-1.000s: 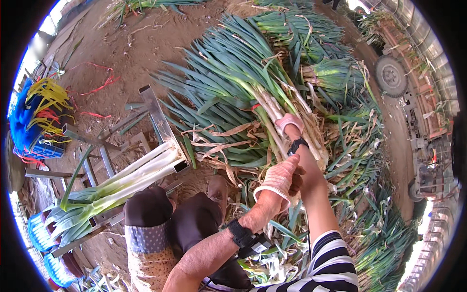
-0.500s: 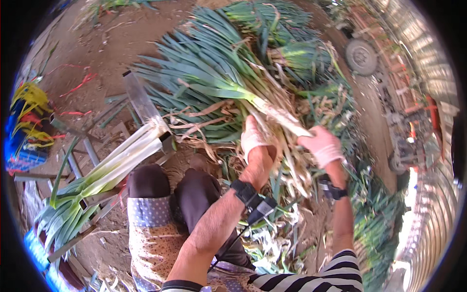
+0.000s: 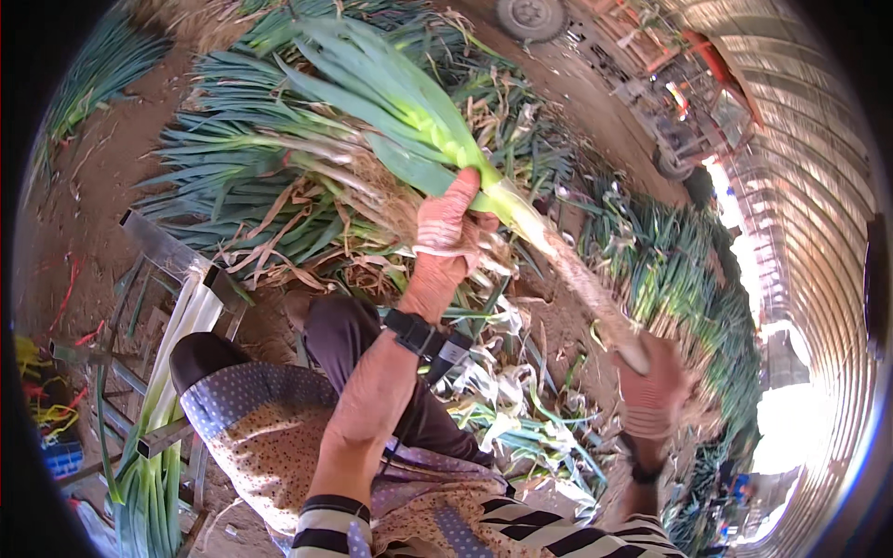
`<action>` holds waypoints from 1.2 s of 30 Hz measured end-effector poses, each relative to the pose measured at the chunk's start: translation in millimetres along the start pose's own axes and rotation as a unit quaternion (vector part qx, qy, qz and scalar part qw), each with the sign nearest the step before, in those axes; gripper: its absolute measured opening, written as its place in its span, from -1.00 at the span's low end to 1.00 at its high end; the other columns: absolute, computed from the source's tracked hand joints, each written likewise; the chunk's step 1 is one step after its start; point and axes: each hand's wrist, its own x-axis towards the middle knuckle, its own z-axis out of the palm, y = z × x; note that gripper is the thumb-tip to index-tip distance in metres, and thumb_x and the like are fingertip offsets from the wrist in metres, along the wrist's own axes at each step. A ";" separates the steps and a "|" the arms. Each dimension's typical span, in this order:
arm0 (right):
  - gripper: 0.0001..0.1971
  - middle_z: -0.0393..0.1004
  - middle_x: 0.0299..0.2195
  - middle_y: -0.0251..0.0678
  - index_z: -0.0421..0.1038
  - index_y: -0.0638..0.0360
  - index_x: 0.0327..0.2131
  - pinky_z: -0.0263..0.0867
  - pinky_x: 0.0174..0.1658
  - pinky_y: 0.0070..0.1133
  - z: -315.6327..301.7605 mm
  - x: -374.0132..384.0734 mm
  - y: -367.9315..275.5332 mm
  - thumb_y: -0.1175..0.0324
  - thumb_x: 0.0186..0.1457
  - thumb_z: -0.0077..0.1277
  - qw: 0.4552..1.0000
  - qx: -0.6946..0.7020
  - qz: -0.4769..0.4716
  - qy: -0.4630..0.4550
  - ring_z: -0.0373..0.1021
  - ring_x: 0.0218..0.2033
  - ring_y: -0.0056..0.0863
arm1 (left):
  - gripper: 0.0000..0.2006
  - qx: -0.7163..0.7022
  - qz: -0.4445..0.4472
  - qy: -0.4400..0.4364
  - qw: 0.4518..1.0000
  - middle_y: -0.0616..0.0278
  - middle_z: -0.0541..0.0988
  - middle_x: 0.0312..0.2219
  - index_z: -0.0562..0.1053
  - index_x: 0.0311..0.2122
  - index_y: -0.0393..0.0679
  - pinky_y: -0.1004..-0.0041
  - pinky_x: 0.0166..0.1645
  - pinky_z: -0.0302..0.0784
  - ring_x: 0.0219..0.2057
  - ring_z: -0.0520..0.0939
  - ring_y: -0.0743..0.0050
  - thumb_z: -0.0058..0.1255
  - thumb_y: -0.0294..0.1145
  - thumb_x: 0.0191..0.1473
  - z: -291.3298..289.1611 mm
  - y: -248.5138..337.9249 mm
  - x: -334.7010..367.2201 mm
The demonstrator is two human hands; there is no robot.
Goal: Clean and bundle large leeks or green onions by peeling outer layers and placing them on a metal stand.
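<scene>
A long green onion slants across the middle, its leaves up and to the left, its pale, soil-smudged stalk down to the right. My left hand is closed round it where the leaves meet the stalk. At the root end, my right hand is closed on the tip, slightly blurred; the roots are hidden. Both hands wear pale, dirty gloves. Beyond my left hand lies a heap of unpeeled green onions with dry brown leaves. Left of my knees, several white-stalked green onions lie on a metal stand.
Peeled leaves and scraps litter the ground between my legs and right arm. More green onions line the right side. A wheeled orange machine stands far right. Yellow and red ties lie by a blue crate.
The green onion has been lifted off the heap and drawn nearer. My left hand has shifted up to its leaf base; my right hand has moved down and right. The view has swung right.
</scene>
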 end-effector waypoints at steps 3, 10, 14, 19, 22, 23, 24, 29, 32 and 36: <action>-0.56 0.49 -0.38 -0.14 0.43 0.08 -0.22 0.38 -0.43 -0.37 57.3 -21.6 -20.7 0.07 -0.17 0.24 0.970 0.135 0.152 -0.133 0.47 -0.48 -0.25 | -0.77 0.051 0.049 0.004 0.997 0.20 0.57 -0.48 0.48 -0.29 -0.23 0.50 -0.51 0.46 -0.59 0.55 0.43 0.18 -0.32 -0.01 6.9 -7.7 -4.7; -0.54 0.50 -0.49 -0.10 0.42 0.20 -0.31 0.32 -0.33 -0.45 148.1 5.3 -81.1 0.06 -0.22 0.24 0.878 0.394 0.205 -0.177 0.43 -0.48 -0.31 | -0.72 0.441 0.153 -0.099 0.879 0.25 0.58 -0.47 0.46 -0.31 -0.29 0.49 -0.42 0.47 -0.47 0.56 0.54 0.21 -0.32 -0.06 -25.4 4.5 6.9; -0.53 0.53 -0.43 -0.14 0.43 0.17 -0.25 0.33 -0.30 -0.50 195.8 43.6 -82.2 0.08 -0.22 0.25 0.863 0.445 0.199 -0.129 0.47 -0.42 -0.36 | -0.60 0.650 0.049 -0.154 0.742 0.21 0.57 -0.43 0.47 -0.22 -0.22 0.45 -0.39 0.44 -0.47 0.54 0.44 0.20 -0.14 -0.11 -31.3 -4.1 -9.7; -0.61 0.52 -0.46 -0.23 0.45 0.19 -0.28 0.32 -0.32 -0.55 267.8 72.3 -74.9 0.22 -0.21 0.25 0.790 0.594 0.149 -0.025 0.41 -0.48 -0.46 | -0.63 0.768 -0.155 -0.252 0.568 0.20 0.56 -0.47 0.48 -0.20 -0.14 0.47 -0.40 0.44 -0.49 0.54 0.35 0.18 -0.18 -0.12 -34.6 8.9 -2.6; -0.72 0.41 -0.64 -0.47 0.46 0.26 -0.41 0.15 -0.59 -0.71 220.4 68.8 -63.2 0.32 -0.22 0.25 0.734 0.608 0.193 -0.234 0.25 -0.65 -0.75 | -0.75 0.671 0.226 -0.037 0.705 0.26 0.54 -0.50 0.49 -0.22 -0.03 0.46 -0.41 0.43 -0.52 0.50 0.48 0.11 -0.22 -0.04 -82.0 23.3 19.1; -0.72 0.41 -0.64 -0.47 0.46 0.26 -0.41 0.15 -0.59 -0.71 220.4 61.6 -45.0 0.32 -0.22 0.25 0.738 0.600 0.208 -0.227 0.25 -0.65 -0.75 | -0.79 0.776 0.084 0.202 0.591 0.32 0.52 -0.56 0.50 -0.27 -0.05 0.46 -0.44 0.40 -0.58 0.46 0.55 0.09 -0.21 -0.01 -38.6 28.1 30.3; -0.74 0.38 -0.67 -0.48 0.46 0.26 -0.44 0.10 -0.62 -0.72 215.5 53.6 -41.2 0.33 -0.22 0.24 0.717 0.623 0.200 -0.240 0.21 -0.69 -0.76 | -0.78 0.654 0.094 0.244 0.710 0.34 0.51 -0.56 0.50 -0.28 -0.06 0.44 -0.41 0.40 -0.57 0.46 0.55 0.08 -0.18 0.01 -38.8 42.2 40.4; -0.64 0.33 -0.71 -0.48 0.47 0.30 -0.36 0.03 -0.67 -0.70 200.6 20.0 -31.1 0.24 -0.23 0.20 0.645 0.647 0.187 -0.360 0.17 -0.75 -0.74 | -0.24 0.316 0.053 0.144 0.936 0.17 0.52 -0.30 0.36 -0.01 -0.20 0.36 -0.14 0.39 -0.32 0.52 0.32 0.11 0.28 -0.14 -59.3 57.6 43.4; -0.60 0.35 -0.69 -0.42 0.47 0.32 -0.33 0.12 -0.62 -0.68 208.1 9.0 -20.9 0.18 -0.21 0.17 0.589 0.645 0.137 -0.466 0.22 -0.71 -0.71 | -0.22 0.209 0.075 -0.032 0.974 0.09 0.50 -0.33 0.33 -0.14 -0.21 0.34 -0.22 0.47 -0.37 0.53 0.21 0.04 0.40 -0.19 -38.9 54.2 43.4; -0.39 0.43 -0.40 -0.21 0.37 0.27 -0.16 0.34 -0.37 -0.49 232.3 15.9 -66.4 0.05 -0.26 0.23 0.860 0.420 -0.008 -0.290 0.37 -0.44 -0.44 | -0.49 0.140 0.186 0.032 0.972 0.28 0.42 -0.61 0.32 -0.30 -0.13 0.41 -0.49 0.42 -0.59 0.46 0.43 0.11 0.15 -0.06 -41.6 76.0 29.6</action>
